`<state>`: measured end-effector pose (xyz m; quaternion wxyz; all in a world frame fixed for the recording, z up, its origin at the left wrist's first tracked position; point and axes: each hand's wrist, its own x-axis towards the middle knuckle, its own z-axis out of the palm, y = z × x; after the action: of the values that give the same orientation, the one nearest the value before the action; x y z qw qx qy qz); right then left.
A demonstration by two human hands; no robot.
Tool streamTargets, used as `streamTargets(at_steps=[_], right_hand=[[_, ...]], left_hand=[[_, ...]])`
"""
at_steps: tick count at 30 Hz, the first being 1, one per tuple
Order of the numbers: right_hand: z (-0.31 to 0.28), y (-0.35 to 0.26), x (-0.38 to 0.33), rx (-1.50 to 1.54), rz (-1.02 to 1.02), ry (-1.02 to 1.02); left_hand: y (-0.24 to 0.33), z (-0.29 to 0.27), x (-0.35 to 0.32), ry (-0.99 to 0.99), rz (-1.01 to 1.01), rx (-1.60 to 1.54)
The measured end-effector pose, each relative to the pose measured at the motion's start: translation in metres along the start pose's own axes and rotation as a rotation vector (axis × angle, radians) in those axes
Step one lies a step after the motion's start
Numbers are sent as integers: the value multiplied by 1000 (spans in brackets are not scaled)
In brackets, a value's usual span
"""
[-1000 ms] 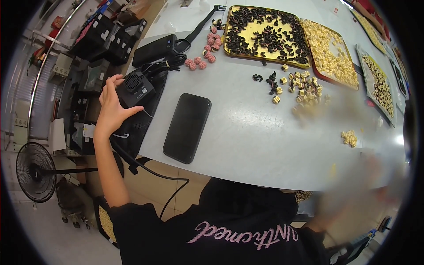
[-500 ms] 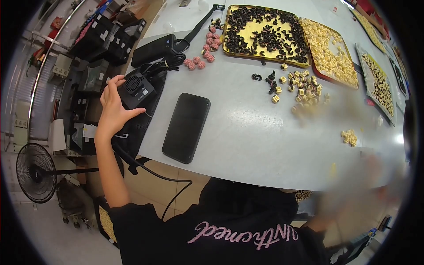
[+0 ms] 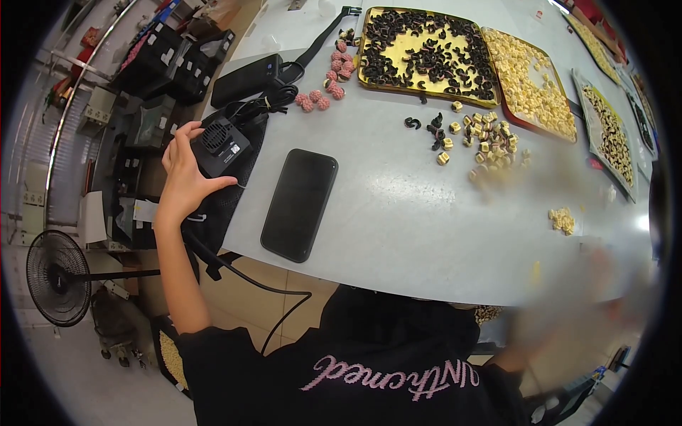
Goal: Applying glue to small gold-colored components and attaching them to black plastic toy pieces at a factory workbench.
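Observation:
At the table's left edge my left hand (image 3: 183, 176) reaches round a black box-shaped device (image 3: 222, 145) with a round vent grille and a small label. Its fingers and thumb are spread apart, the fingertips by the device's upper left side and the thumb just below it. Cable coils (image 3: 279, 98) lie behind the device. A black phone (image 3: 300, 206) lies flat to the right of this hand. On the far right, my right hand (image 3: 593, 273) is lost in a blurred patch, so its fingers and anything in them cannot be made out.
A black power bank (image 3: 245, 80) and pink knobbly balls (image 3: 337, 78) lie farther back. Trays hold black curved pieces (image 3: 433, 64) and cream pieces (image 3: 529, 82). Loose cream-and-black pieces (image 3: 490, 138) and a small cream pile (image 3: 561, 221) rest on the table. A fan (image 3: 58, 277) stands left.
The black device has tipped slightly, so its labelled face shows more plainly and its dark side less. My left thumb has shifted a little to the right. The right side stays blurred.

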<state>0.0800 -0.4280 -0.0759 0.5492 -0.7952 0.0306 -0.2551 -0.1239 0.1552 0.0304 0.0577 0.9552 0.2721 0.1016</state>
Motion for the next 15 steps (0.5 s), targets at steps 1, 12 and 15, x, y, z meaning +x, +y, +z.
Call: streamTargets(at_steps=[1, 12, 15], right_hand=[[0, 0, 0, 0, 0, 1], [-1, -2, -1, -24, 0, -7], [-3, -1, 0, -64, 2, 12]], left_hand=[[0, 0, 0, 0, 1, 0], [3, 1, -2, 11, 20, 3], [5, 1, 0, 8, 19, -2]])
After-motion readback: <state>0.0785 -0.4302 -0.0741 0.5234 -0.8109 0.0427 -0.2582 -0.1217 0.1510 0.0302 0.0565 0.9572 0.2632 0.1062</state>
